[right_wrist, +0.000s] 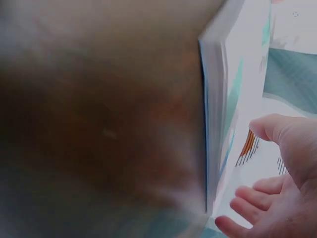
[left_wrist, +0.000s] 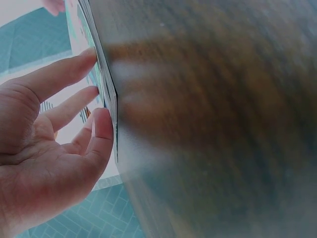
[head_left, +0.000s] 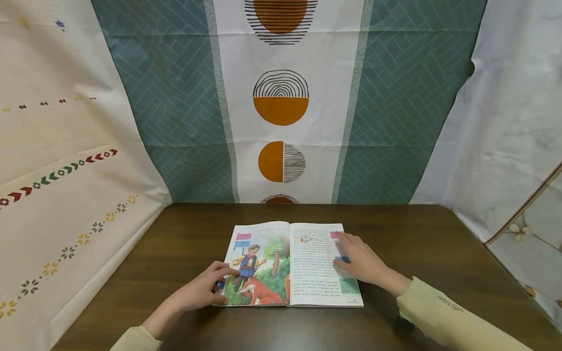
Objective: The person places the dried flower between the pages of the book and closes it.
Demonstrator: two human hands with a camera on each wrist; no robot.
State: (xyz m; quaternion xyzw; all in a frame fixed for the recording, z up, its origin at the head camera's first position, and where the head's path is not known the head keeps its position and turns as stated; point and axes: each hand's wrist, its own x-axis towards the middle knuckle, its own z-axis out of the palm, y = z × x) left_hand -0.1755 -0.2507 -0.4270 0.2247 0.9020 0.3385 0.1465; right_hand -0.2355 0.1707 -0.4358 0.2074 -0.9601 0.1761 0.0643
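An open book (head_left: 313, 273) lies flat on the dark wooden table, with an illustration of a person and a fox on its left page and mostly printed text on its right. My left hand (head_left: 204, 287) rests at the left edge of that page, fingers loosely bent. In the left wrist view, the fingertips of the left hand (left_wrist: 59, 124) meet the book's edge (left_wrist: 106, 79). Over the outer margin of the right page is my right hand (head_left: 362, 258), its fingers extended. The right wrist view has the right hand (right_wrist: 277, 188) beside the book's page edges (right_wrist: 213, 129), its fingers apart and gripping nothing.
The brown table (head_left: 184, 234) extends around the book on all sides. Behind it hangs a green and white curtain (head_left: 281, 131) with orange circles. A cream patterned cloth (head_left: 66, 195) hangs on the left, and a pale marbled one (head_left: 513, 146) on the right.
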